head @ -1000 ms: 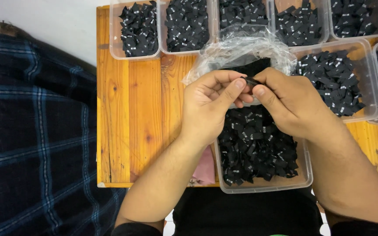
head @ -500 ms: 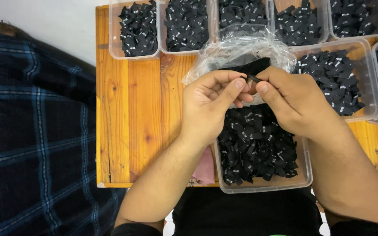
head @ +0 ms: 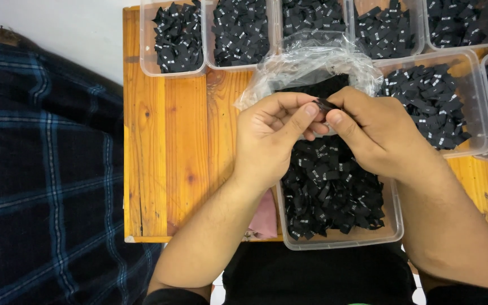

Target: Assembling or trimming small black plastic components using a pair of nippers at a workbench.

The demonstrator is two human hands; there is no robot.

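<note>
Head view shows almost nothing changed over the last second: your hands have stayed locked together above the near tub (head: 340,240), and only the fingertips have shifted slightly around the tag (head: 326,104). That reads, as a judgement, as fine fiddling with one piece rather than a move to another spot.

Your left hand (head: 272,135) is curled nearly closed, thumb and forefinger pinching the tag's left end. Your right hand (head: 377,133) is just as tightly closed, thumb and forefinger nipping the other end, so the small black tag sits between both pinches, held over the tub of loose black tags and just in front of the crumpled clear bag (head: 312,65). More tubs (head: 177,70) of the same tags line the far edge of the wooden table (head: 165,152).
</note>
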